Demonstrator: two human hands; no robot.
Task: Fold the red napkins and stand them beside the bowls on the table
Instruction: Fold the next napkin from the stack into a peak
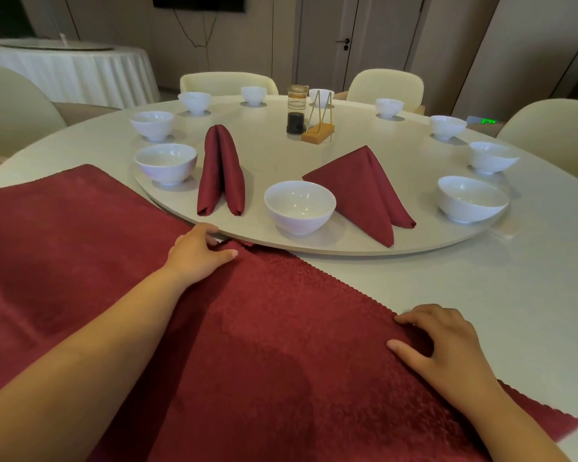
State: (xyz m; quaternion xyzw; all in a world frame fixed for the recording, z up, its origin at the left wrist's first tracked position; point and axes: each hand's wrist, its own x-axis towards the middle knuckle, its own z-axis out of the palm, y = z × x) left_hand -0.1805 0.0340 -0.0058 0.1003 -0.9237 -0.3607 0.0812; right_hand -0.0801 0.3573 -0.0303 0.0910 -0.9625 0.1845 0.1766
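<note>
The spread napkin (247, 328) runs off the left and near edges, its far corner lies hidden beneath the left hand (197, 251) and the turntable (347, 250), so any pinch there cannot be told, and the farthest bowl (314, 94) sits partly behind the gold stand (318, 128).

Both arms (121, 331) are bare as far as visible, the left hand (197, 258) and right hand (447, 348) with seemingly short fingernails.
</note>
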